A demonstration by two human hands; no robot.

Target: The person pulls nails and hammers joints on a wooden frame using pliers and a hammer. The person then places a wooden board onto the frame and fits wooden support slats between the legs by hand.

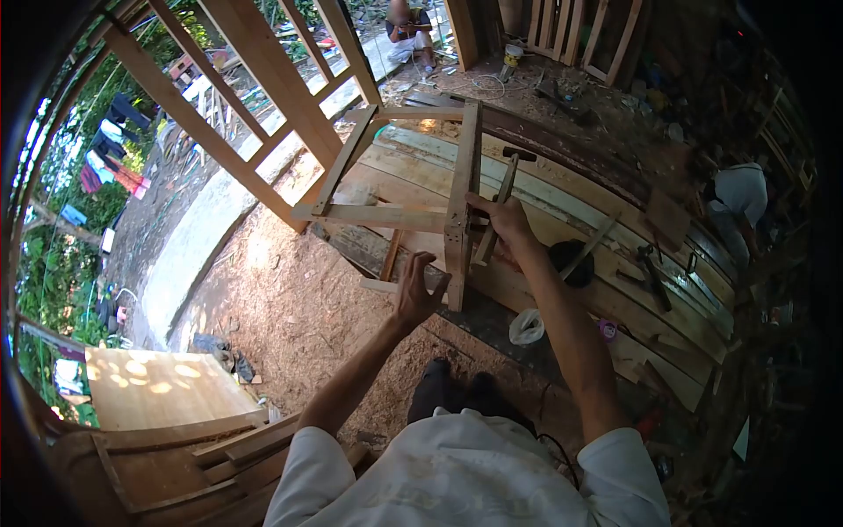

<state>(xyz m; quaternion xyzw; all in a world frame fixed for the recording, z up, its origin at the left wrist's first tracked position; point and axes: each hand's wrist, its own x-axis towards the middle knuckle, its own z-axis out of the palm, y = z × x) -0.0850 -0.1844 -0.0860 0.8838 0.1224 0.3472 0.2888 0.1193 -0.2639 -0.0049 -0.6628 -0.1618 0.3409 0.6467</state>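
Observation:
A wooden frame (464, 167) of joined bars rests on the plank workbench (404, 162). My right hand (505, 220) is closed round the handle of a hammer (509, 180), whose dark head points away from me, just right of the frame's near post. On the left side of that post, my left hand (420, 290) is raised with its fingers apart and curved, close to the post's lower end. Nothing shows between those fingers.
On the bench lie a black bowl (575, 263), a clear plastic bag (527, 327) and another hammer (654, 279). Shavings cover the floor (290, 290). One person (409, 31) sits at the top; another person (739, 198) bends at the right. Boards (167, 386) lie lower left.

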